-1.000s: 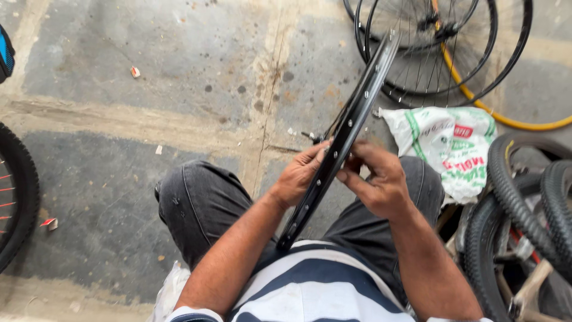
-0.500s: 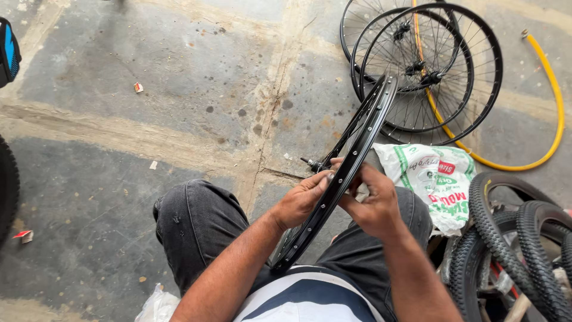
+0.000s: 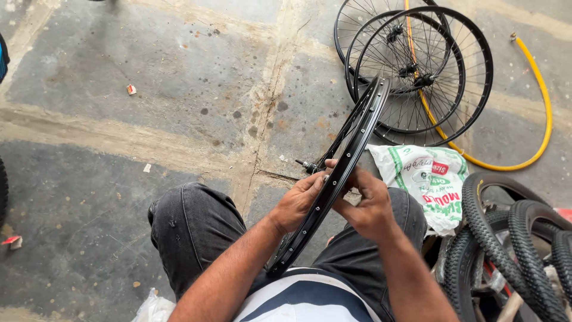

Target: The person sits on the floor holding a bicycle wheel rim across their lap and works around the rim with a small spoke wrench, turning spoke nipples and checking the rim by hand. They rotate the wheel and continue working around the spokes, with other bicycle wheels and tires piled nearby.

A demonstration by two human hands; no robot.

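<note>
**Both hands working at 1 spot on a bare wheel rim**

The black rim is standing on edge between the person's knees, its lower end near the striped shirt and its upper end leaning away toward the 2 spoked wheels lying on the floor. The left hand is gripping the rim's left side, fingers curled together against it. The right hand is pressing on the right side, fingertips bunched at the rim edge as if pinching something small.

To do this well, the left hand should probably be bracing the rim firmly while the right is working 1 hole at a time.

Whatever the right fingers are pinching is too small to make out. The rim's far face is hidden, and the knobby tyres right of the rim are being cut off by the frame edge. A printed sack is lying just beside the rim.
</note>
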